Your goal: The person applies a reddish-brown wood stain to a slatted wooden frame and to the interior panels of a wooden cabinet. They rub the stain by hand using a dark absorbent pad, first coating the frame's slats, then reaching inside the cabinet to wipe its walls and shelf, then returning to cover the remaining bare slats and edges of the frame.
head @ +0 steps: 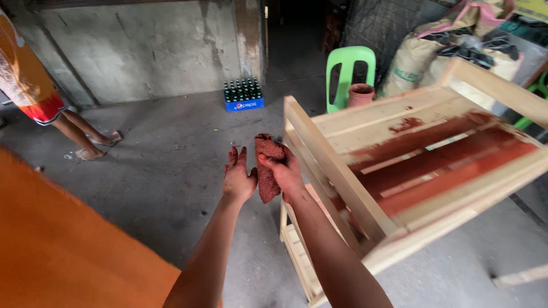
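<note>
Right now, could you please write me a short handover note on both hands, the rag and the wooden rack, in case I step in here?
Right hand: gripping a stain-soaked reddish rag, held up beside the wooden rack.
Left hand: open, fingers smeared red-brown, beside the rag, holding nothing.
Done: several inner slats of the rack are stained red-brown, with one smear on the top boards.
Left: the outer frame, legs and lower shelf are bare pale wood.
Nearby: an orange panel at the left, and a person's legs further back.
</note>
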Demonstrator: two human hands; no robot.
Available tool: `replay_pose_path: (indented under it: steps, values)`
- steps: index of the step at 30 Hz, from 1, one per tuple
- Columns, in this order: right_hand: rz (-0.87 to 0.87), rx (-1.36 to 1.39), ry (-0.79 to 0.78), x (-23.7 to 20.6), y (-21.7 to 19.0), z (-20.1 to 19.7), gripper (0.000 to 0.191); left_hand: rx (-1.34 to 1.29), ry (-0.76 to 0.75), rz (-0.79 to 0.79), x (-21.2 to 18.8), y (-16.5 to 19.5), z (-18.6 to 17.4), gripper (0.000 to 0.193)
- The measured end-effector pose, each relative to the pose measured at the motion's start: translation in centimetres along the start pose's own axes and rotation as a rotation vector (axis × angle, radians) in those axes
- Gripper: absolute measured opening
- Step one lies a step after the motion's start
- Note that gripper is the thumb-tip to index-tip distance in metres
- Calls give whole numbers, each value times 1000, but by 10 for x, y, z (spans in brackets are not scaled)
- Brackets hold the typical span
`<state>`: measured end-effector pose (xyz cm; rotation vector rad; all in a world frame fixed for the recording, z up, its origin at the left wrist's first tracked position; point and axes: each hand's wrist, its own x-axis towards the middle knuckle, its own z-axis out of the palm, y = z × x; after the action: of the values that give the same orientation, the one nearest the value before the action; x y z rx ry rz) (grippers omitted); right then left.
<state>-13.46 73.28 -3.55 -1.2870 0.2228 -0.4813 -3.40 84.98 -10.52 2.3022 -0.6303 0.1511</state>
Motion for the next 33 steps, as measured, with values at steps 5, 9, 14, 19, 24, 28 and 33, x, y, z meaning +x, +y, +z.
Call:
replay_pose_path:
  steps: [5,9,14,19,24,28,33]
  values:
    - [24,25,103,116,17,35,52,23,15,-20,112,-39,-2,78]
    - [142,45,188,196,39,49,56,35,-5,-50,190,-66,7,77]
    - [-41,-21,356,306,82,63,51,71,-32,-46,286,-99,32,76]
    - [-106,40,535,418,108,61,53,85,-56,26,401,-126,61,75]
    - [-108,-117,797,489,130,46,53,-5,-111,110,492,-155,93,75]
    - [-139,-12,957,560,138,13,55,8,-207,181,573,-143,138,75]
    - [-228,111,1002,635,127,-20,57,-68,-326,377,682,-115,187,72]
